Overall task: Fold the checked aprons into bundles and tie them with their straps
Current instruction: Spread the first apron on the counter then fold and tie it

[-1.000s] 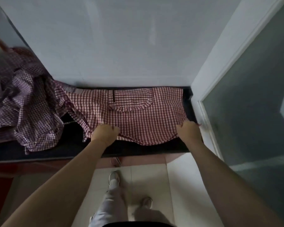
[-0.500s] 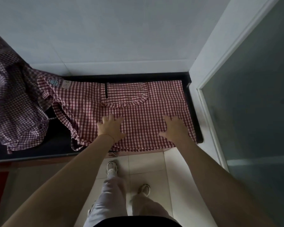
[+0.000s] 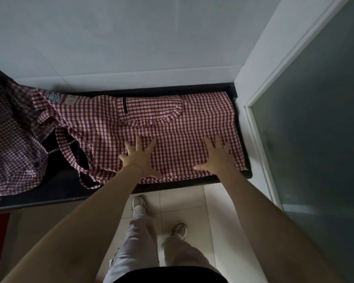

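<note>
A: From the head view, which step is this?

B: Smoothing, I'd judge. The red checked apron [image 3: 172, 135] lies flat on the dark tabletop [image 3: 55, 186], right of centre. The left hand [image 3: 140, 158] and right hand [image 3: 218, 158] press on its near half, fingers spread.

A: Next?

B: Probably folding it into a bundle; the straps [image 3: 74, 154] trail left.

A: Anything unclear?

B: The heap of checked aprons [image 3: 10, 144] at far left is cut off; its count is unclear

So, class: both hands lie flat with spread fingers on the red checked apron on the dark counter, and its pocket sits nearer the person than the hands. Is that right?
Not quite. The head view shows the pocket beyond the hands, toward the wall. The left hand and right hand do lie flat, fingers spread, on the red checked apron on the dark counter.
</note>
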